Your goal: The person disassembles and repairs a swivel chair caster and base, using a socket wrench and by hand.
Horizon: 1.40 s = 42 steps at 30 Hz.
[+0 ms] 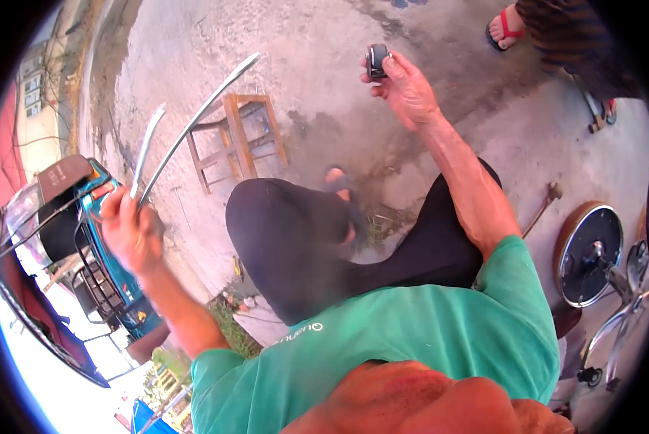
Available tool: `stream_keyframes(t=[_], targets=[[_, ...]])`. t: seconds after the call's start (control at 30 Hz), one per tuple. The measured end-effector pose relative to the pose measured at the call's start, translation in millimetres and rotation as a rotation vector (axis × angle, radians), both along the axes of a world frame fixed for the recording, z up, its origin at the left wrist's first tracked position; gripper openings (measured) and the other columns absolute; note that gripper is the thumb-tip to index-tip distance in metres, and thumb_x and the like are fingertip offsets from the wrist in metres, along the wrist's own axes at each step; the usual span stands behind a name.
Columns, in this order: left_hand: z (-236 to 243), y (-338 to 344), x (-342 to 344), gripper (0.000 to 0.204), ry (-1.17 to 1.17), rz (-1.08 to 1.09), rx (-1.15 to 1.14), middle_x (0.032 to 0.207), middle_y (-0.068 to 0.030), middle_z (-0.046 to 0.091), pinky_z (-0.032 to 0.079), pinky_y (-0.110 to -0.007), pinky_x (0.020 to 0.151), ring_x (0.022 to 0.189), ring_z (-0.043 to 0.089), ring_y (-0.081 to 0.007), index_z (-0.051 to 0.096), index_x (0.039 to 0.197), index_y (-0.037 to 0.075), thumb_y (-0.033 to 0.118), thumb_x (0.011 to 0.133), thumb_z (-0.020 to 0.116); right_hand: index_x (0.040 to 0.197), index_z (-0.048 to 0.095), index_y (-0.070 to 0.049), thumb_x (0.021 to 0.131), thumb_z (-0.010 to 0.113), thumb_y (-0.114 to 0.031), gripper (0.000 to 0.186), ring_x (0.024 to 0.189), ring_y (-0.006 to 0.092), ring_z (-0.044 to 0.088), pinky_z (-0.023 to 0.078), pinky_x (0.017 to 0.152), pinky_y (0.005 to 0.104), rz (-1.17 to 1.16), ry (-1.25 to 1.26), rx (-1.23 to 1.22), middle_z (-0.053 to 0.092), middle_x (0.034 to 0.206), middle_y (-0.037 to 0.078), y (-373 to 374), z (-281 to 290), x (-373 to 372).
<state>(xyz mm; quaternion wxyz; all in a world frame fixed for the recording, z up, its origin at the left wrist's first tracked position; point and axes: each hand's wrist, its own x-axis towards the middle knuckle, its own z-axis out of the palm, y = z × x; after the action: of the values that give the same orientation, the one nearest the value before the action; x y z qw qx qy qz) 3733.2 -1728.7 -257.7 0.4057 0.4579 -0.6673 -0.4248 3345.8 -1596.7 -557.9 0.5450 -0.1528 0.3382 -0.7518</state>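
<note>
Seated over the concrete, the person grips two long curved metal levers (187,123) in the closed left hand (130,233) and pinches a small dark part (376,61) in the raised right hand (405,88), apparently mid-inspection; fitting it likely needs a steadier hold.

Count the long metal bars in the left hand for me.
2. Both are gripped in the left hand: a shorter bar on the left and a longer curved bar reaching toward the wooden stool.
</note>
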Motion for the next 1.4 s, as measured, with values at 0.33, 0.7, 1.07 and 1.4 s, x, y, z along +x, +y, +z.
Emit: stream_keyframes(t=[0.33,0.7,1.07,1.4], targets=[[-154.9,59.8,-283.7,0.010,-0.211,-0.620,-0.554,0.081,-0.0006,0.060,0.039,-0.023,0.060,0.068,0.048,-0.0070,0.067,0.099,0.004,0.000,0.091,0.071,0.138,0.058,-0.010,0.104,0.054,-0.048,0.051,0.117,0.0183,0.062,0.046,0.088,0.0313,-0.084,-0.191,-0.164,0.061,0.141,0.007,92.5,17.3,-69.1],[-210.5,125.2,-366.0,0.023,-0.098,-1.311,-0.509,0.090,-0.0095,0.065,0.052,-0.034,0.068,0.079,0.065,-0.0274,0.069,0.100,0.005,-0.004,0.080,0.074,0.137,0.058,-0.009,0.104,0.054,-0.051,0.054,0.123,0.0236,0.060,0.048,0.099,0.0405,-0.494,-0.155,-0.114,0.060,0.139,0.011,210.5,36.9,-88.6],[-217.6,143.3,-413.8,0.051,-0.140,-1.313,0.507,0.078,0.0056,0.057,0.041,-0.020,0.059,0.068,0.051,-0.0026,0.062,0.133,0.002,0.002,0.085,0.079,0.125,0.064,0.001,0.097,0.073,-0.029,0.042,0.108,0.0164,0.062,0.051,0.094,0.0321,-0.771,0.563,0.440,0.061,0.115,0.005,199.9,54.9,-59.8],[-255.6,137.6,-406.8,0.058,0.117,-1.272,0.730,0.114,-0.0076,0.065,0.055,-0.023,0.073,0.083,0.065,-0.0071,0.056,0.140,0.003,-0.001,0.085,0.077,0.130,0.061,-0.001,0.100,0.068,-0.032,0.044,0.107,0.0209,0.062,0.051,0.094,0.0341,-0.724,0.794,0.454,0.060,0.115,0.011,181.6,46.3,-56.3]])
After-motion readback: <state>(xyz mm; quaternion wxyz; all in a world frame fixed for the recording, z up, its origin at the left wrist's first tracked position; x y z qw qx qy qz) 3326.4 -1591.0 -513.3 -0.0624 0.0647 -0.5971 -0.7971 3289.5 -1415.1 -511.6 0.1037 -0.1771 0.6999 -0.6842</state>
